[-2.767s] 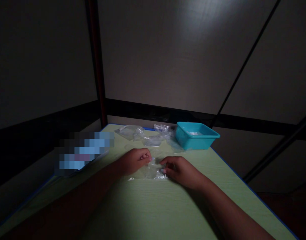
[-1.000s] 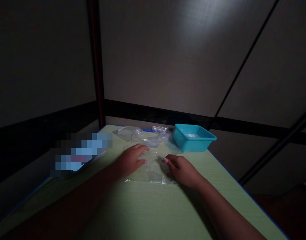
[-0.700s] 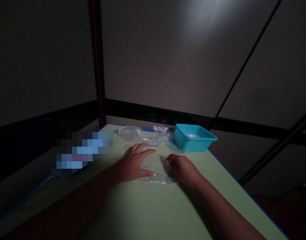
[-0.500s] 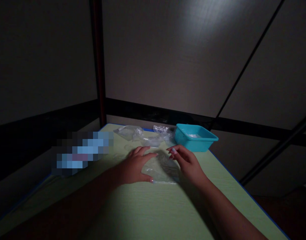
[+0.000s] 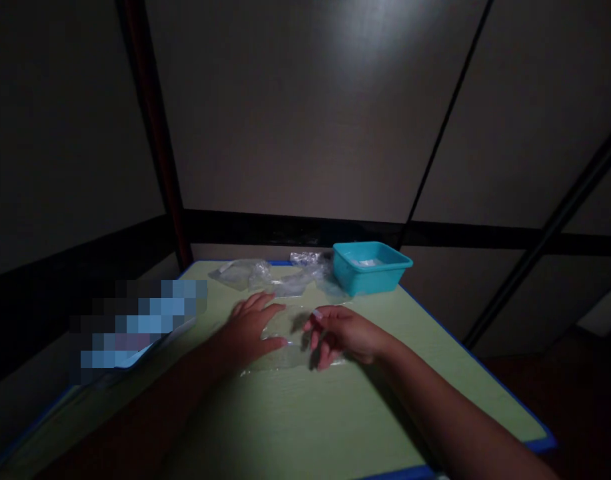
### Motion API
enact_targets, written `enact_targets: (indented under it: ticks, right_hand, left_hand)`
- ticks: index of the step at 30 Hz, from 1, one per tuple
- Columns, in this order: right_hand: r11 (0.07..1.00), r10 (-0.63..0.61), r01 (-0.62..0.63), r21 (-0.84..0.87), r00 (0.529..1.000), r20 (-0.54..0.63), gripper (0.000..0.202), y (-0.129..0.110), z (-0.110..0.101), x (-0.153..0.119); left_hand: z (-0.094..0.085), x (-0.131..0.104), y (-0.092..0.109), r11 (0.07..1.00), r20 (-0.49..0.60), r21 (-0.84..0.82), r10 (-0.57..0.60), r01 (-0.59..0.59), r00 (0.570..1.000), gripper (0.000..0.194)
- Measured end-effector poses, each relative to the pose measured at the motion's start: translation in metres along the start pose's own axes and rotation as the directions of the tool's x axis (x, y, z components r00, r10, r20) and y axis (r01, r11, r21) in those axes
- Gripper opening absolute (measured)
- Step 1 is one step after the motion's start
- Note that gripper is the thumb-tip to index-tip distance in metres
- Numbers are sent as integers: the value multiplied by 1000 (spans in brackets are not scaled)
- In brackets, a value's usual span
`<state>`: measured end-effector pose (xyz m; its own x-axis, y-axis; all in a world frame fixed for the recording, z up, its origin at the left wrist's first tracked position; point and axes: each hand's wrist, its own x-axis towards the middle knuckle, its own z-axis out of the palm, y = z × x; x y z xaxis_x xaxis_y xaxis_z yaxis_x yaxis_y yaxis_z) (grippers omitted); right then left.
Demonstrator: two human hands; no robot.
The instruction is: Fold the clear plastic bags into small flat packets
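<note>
A clear, flat plastic bag point(image 5: 278, 361) lies on the table in front of me, creased and see-through. My left hand point(image 5: 252, 327) is open on the bag's left part, with the fingers and thumb spread apart. Over the bag's right side is my right hand point(image 5: 342, 333), turned sideways. Its thumb and forefinger come together in a pinch, while the other fingers curl loosely downward. What sits in the pinch, if anything, cannot be made out.
More crumpled clear plastic bags point(image 5: 242, 272) lie toward the back of the pale green table point(image 5: 285, 427), which has a blue edge. A turquoise basket point(image 5: 370, 273) with something whitish inside stands at back right. A blurred-out blue item point(image 5: 150, 320) is at left. Walls rise behind.
My right hand has turned and come down toward me, its lower fingers now hanging over the bag. The left hand stays spread on the bag. The camera view has shifted and tilted.
</note>
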<state>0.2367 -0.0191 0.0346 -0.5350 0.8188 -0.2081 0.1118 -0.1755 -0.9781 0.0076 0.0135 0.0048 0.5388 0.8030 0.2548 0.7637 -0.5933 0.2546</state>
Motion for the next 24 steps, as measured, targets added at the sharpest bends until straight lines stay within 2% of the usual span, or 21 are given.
enact_targets:
  ticks: [2,3,4,5,6,7,8,9,10,12,14,16,19,24]
  right_hand:
    - [985,79,-86,-152,995,-54,34,0,-5,0]
    - [963,54,-90,-255,988,-145,35,1,-7,0]
    - [925,-35,-69,-374,964,-264,35,1,-8,1]
    - [863,-177,-39,-503,910,-374,35,1,-9,2]
    - [782,-339,-14,-623,829,-444,35,0,-10,2]
    - [694,-484,8,-720,745,-459,33,0,-9,3]
    - [612,-587,32,-790,688,-426,31,0,-8,2]
    - [542,-644,61,-838,670,-368,30,0,-5,2]
    - [486,-664,92,-869,685,-299,31,1,-3,1]
    - [396,-620,142,-907,770,-150,46,4,4,-2]
    - [341,-487,166,-925,873,-23,61,8,9,-4]
    - [314,-341,168,-935,939,54,65,12,13,-6]
    - [286,-202,129,-950,977,71,66,14,13,-7]
    - [267,-73,35,-963,997,16,77,9,6,-12]
  left_hand:
    - [-2,-1,2,1000,105,-13,2,0,994,66]
    - [-3,-1,4,1000,158,-24,2,1,987,67]
    - [-4,-2,7,999,204,-36,6,2,979,68]
    - [-5,-3,10,999,238,-47,11,0,971,68]
    - [-5,-4,13,999,257,-52,17,-4,966,68]
    - [-4,-4,15,999,262,-53,23,-9,965,68]
    - [-3,-4,17,999,257,-49,26,-14,966,68]
    - [-1,-4,18,999,248,-44,30,-20,968,69]
    - [0,-4,18,999,235,-43,34,-25,971,70]
    - [2,-1,13,998,195,-48,38,-29,980,68]
    - [2,2,2,998,115,-56,15,-9,993,60]
    - [2,6,-12,998,5,-48,-46,46,999,56]
    - [4,8,-31,991,-88,-18,-131,130,988,59]
    - [9,7,-37,982,-42,7,-189,189,981,62]
